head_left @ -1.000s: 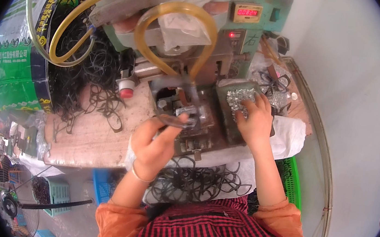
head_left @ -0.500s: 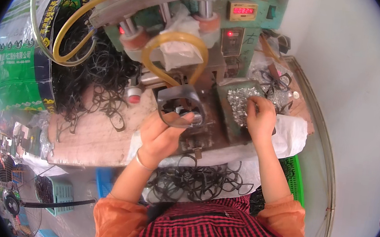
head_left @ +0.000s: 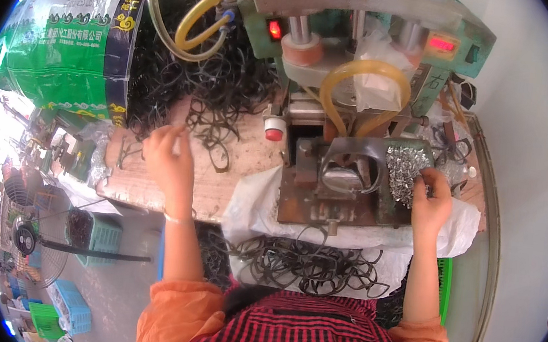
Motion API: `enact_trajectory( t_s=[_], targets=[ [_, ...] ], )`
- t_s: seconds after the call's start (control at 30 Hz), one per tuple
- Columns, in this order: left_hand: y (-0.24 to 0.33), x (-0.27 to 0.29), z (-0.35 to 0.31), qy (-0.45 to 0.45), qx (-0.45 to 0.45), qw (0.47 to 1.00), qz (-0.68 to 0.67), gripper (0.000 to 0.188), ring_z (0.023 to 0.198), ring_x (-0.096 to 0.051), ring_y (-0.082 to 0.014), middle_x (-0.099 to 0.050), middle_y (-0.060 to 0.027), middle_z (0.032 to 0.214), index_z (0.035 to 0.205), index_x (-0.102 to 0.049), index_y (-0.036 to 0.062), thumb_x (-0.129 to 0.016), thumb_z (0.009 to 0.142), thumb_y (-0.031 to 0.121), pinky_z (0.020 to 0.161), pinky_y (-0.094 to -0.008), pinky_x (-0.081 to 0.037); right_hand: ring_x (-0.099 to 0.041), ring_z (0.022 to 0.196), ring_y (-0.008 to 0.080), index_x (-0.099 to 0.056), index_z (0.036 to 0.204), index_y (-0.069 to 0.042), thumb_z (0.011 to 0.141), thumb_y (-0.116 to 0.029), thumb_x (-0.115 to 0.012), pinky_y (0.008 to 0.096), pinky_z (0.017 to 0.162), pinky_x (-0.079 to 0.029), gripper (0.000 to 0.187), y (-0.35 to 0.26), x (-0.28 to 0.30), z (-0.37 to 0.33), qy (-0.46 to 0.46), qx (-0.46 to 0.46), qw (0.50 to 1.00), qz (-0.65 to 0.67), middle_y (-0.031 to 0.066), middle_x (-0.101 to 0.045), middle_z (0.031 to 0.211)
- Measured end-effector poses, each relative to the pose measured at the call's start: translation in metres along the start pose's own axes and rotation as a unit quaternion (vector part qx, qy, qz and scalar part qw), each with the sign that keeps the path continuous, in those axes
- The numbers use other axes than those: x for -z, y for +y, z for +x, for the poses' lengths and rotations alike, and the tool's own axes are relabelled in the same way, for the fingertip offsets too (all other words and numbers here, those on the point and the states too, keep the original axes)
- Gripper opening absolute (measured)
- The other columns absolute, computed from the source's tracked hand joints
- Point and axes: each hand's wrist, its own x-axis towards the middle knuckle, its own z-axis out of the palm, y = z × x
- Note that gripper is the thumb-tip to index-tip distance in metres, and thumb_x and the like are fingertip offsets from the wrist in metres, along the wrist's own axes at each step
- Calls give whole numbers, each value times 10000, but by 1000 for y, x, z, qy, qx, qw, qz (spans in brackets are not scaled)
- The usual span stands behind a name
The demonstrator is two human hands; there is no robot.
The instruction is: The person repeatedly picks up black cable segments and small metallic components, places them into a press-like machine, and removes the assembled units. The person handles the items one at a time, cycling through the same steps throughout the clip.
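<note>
My left hand (head_left: 170, 157) is over the left part of the wooden table, beside loose thin black looped frames (head_left: 214, 135). Its fingers are slightly curled and apart, and I see nothing held in them. My right hand (head_left: 432, 204) is at the right edge of a green tray (head_left: 386, 213) heaped with small shiny metal pieces (head_left: 407, 172). Thumb and fingertips are pinched together among the pieces; what they hold is too small to tell. Between my hands, a dark-rimmed magnifying lens (head_left: 353, 166) sits over the bed of a green press (head_left: 463, 24).
A yellow hose (head_left: 368, 67) loops before the press. A red button (head_left: 274, 133) stands left of its bed. A large green-and-white sack (head_left: 66, 49) spills black frames at the back left. More frames (head_left: 317, 266) lie on white cloth near my lap. A fan (head_left: 25, 238) stands lower left.
My left hand has left the press bed behind the lens and moved left toward the loose frames. My right hand stays at the metal pieces. The whole view has shifted left.
</note>
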Motion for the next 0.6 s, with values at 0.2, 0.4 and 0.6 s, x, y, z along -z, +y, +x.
enact_trajectory(
  t_s=[0.2,0.4,0.6],
  targets=[
    [-81,-105,-53,-343,112,932,38,193,691,-623,-222,-736,-84,834,973,-782,53,-738,848,193,666,-344,-495,-689,862,294,-718,938,-24,842,-38,-704,370,789,-523,98,-16,-22,9,-17,-27,998,51,143,-718,893],
    [-14,-31,-60,-331,305,801,-395,237,590,-528,-84,-643,-23,725,1101,-733,-16,-639,943,134,536,-222,-397,-674,873,264,-736,960,-21,834,-1,-720,341,794,-520,128,26,34,-26,56,-13,998,-28,128,-715,945],
    [67,53,-77,-182,183,830,-495,141,635,-581,-120,-655,-58,759,1001,-714,-11,-625,892,-3,544,-237,-439,-684,872,181,-744,989,-27,819,28,-732,288,795,-522,179,-37,38,-25,-50,-25,991,123,85,-723,955]
  ],
)
